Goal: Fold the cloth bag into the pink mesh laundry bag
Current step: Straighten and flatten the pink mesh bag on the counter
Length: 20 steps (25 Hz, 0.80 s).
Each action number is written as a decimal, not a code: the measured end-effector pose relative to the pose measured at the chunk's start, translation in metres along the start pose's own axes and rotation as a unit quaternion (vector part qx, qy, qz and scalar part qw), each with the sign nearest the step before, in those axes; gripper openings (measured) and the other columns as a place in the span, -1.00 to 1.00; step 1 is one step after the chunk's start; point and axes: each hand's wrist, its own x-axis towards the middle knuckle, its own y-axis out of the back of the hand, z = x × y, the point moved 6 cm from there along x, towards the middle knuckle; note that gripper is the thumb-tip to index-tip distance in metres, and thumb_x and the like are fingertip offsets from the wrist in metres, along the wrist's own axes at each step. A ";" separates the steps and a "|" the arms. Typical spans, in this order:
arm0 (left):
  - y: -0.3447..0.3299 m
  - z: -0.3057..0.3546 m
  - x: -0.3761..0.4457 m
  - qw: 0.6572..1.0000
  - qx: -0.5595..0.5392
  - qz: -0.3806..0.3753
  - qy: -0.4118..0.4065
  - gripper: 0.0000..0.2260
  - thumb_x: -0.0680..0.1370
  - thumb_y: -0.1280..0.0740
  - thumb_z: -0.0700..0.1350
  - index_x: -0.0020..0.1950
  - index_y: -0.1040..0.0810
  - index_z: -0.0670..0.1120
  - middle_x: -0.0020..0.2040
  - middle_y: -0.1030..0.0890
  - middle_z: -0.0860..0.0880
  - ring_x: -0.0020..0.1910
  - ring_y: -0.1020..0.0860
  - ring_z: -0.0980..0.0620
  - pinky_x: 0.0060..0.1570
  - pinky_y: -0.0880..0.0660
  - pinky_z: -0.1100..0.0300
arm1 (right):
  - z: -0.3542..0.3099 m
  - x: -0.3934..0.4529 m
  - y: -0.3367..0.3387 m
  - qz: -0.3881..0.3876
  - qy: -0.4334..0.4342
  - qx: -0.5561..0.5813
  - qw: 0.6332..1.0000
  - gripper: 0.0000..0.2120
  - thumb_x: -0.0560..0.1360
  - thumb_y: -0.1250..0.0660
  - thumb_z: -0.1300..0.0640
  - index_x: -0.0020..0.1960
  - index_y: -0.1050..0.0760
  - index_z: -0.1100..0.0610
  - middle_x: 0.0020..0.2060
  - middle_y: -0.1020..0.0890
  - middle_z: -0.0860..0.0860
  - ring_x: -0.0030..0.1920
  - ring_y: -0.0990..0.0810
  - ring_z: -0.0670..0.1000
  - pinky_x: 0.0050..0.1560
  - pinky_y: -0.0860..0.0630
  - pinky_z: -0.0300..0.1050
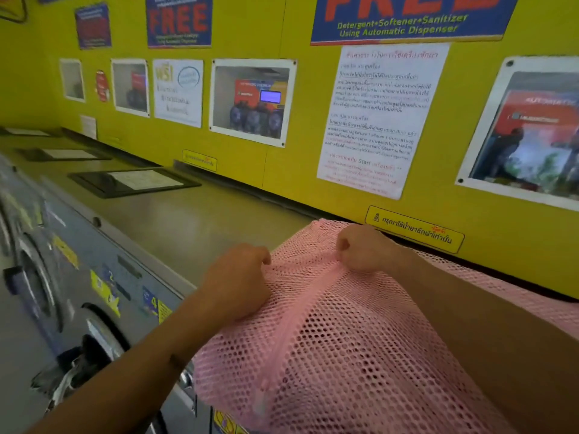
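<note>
Pink mesh bag, soft and honeycombed with round holes, heaped on the smooth grey washer top and spilling over its front edge. Down the bag's middle, a solid pink zip band. Left hand curled tight, pinching mesh at the bag's left side. Right hand fisted, gripping mesh at the band's far end, near the glossy yellow wall. Cloth bag not visible.
</note>
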 end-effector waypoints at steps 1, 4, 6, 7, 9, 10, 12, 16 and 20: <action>0.004 0.001 0.003 0.999 0.038 0.002 0.006 -0.65 0.46 -0.27 -0.17 0.24 -0.52 0.02 0.18 -0.53 -0.06 0.15 -0.48 -0.08 0.17 -0.45 0.00 | -0.001 0.002 0.001 -0.003 0.005 0.014 1.000 -0.91 0.50 -0.35 0.11 -0.04 -0.62 0.04 0.03 -0.65 -0.03 0.00 -0.58 -0.02 0.02 -0.53 -0.08; 0.015 0.030 0.011 0.994 0.062 0.074 -0.051 -0.68 0.53 -0.22 -0.09 0.28 -0.49 0.00 0.19 -0.48 -0.06 0.18 -0.45 -0.07 0.22 -0.38 -0.05 | 0.005 0.000 0.021 0.028 0.005 0.034 0.999 -0.75 0.52 -0.30 0.12 0.18 -0.58 0.03 0.21 -0.56 -0.01 0.12 -0.52 0.00 0.10 -0.48 -0.08; -0.005 0.046 0.022 0.996 -0.015 0.013 -0.083 -0.62 0.59 -0.14 0.05 0.39 -0.42 0.02 0.32 -0.44 -0.08 0.30 -0.41 -0.09 0.33 -0.33 -0.09 | 0.019 -0.012 0.036 0.020 -0.007 0.009 1.000 -0.70 0.52 -0.28 0.09 0.23 -0.53 -0.01 0.27 -0.52 0.02 0.14 -0.53 0.02 0.11 -0.50 -0.05; -0.024 0.049 0.028 0.994 -0.021 -0.062 -0.088 -0.55 0.60 -0.06 0.14 0.46 -0.33 0.06 0.44 -0.36 -0.09 0.40 -0.33 -0.10 0.39 -0.26 -0.13 | 0.029 -0.020 0.038 -0.015 -0.016 -0.023 1.000 -0.67 0.52 -0.28 0.04 0.28 -0.49 -0.02 0.31 -0.50 0.02 0.18 -0.52 0.03 0.16 -0.49 -0.03; -0.055 0.043 0.040 0.977 0.059 -0.182 -0.093 -0.47 0.58 0.09 0.27 0.53 -0.13 0.16 0.58 -0.12 -0.06 0.55 -0.08 -0.09 0.46 -0.05 -0.23 | 0.049 -0.042 0.022 -0.136 -0.033 -0.091 0.986 -0.49 0.56 -0.23 -0.14 0.46 -0.33 -0.02 0.48 -0.35 -0.01 0.42 -0.36 0.05 0.38 -0.31 0.00; -0.063 0.035 0.048 0.971 0.088 -0.207 -0.085 -0.46 0.57 0.13 0.29 0.54 -0.06 0.20 0.60 -0.03 -0.03 0.57 0.00 -0.07 0.47 0.04 -0.27 | 0.056 -0.053 0.008 -0.192 -0.038 -0.095 0.976 -0.38 0.57 -0.16 -0.23 0.55 -0.18 -0.01 0.55 -0.22 -0.04 0.51 -0.22 0.04 0.47 -0.16 0.01; -0.069 0.025 0.062 0.967 0.110 -0.220 -0.071 -0.47 0.56 0.16 0.31 0.54 0.01 0.25 0.61 0.04 0.00 0.57 0.06 -0.05 0.45 0.12 -0.30 | 0.065 -0.066 -0.014 -0.210 -0.022 -0.053 0.976 -0.28 0.57 -0.06 -0.30 0.60 0.03 -0.01 0.60 -0.04 -0.03 0.57 -0.01 0.02 0.54 0.04 0.02; -0.060 0.018 0.080 0.965 0.099 -0.229 -0.083 -0.41 0.52 0.10 0.30 0.54 -0.12 0.18 0.59 -0.10 -0.05 0.56 -0.08 -0.06 0.48 -0.03 -0.21 | 0.084 -0.081 -0.004 -0.102 -0.049 0.090 0.990 -0.41 0.61 -0.18 -0.13 0.58 -0.10 -0.02 0.57 -0.17 -0.03 0.54 -0.16 0.03 0.48 -0.08 -0.07; -0.025 0.053 0.082 0.979 0.106 -0.133 -0.111 -0.57 0.55 -0.15 0.12 0.41 -0.39 0.06 0.48 -0.36 -0.07 0.41 -0.36 -0.09 0.40 -0.29 -0.06 | 0.143 -0.122 0.045 -0.047 -0.090 0.055 0.993 -0.63 0.60 -0.26 0.00 0.39 -0.42 -0.03 0.39 -0.44 -0.02 0.35 -0.43 0.02 0.29 -0.38 -0.07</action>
